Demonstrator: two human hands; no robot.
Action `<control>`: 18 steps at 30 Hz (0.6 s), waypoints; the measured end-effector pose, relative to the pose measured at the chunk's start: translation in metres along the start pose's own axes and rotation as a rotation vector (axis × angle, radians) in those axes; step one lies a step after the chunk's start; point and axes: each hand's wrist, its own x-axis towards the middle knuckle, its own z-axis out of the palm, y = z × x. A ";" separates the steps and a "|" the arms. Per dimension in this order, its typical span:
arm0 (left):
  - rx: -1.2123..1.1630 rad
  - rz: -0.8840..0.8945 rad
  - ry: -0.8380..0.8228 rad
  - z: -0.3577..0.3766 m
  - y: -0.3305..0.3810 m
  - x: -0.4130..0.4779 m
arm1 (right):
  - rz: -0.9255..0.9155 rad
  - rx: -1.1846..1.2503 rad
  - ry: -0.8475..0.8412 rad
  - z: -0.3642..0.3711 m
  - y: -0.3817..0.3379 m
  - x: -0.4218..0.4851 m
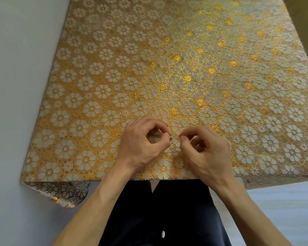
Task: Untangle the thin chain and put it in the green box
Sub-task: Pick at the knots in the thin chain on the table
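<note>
On the near edge of the surface [167, 68], which has a shiny gold flower cloth [100, 96] over it, my left hand [140, 148] and my right hand [208, 157] sit close together. I think it could go wrong here. If I pull too hard, the knot may get tighter or the chain may snap. If it slips, it could hide in the busy gold pattern. My fingers [164, 137] are curled in tight on both hands, thumb against fingertip, pinching the thin chain [170, 134]. A tiny bit of it shows between my two hands. I cannot see the green box anywhere.
</note>
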 end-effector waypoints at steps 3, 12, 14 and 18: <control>0.010 0.011 -0.009 0.000 0.000 0.000 | 0.023 -0.008 -0.002 -0.001 0.003 0.001; -0.015 0.024 -0.008 0.000 0.000 0.001 | -0.058 -0.068 -0.060 0.000 0.006 0.005; -0.011 0.020 -0.010 0.000 0.000 0.001 | -0.068 -0.085 -0.071 0.002 0.006 0.005; 0.013 0.010 -0.018 -0.001 0.000 0.001 | -0.088 -0.081 -0.090 0.004 0.005 0.006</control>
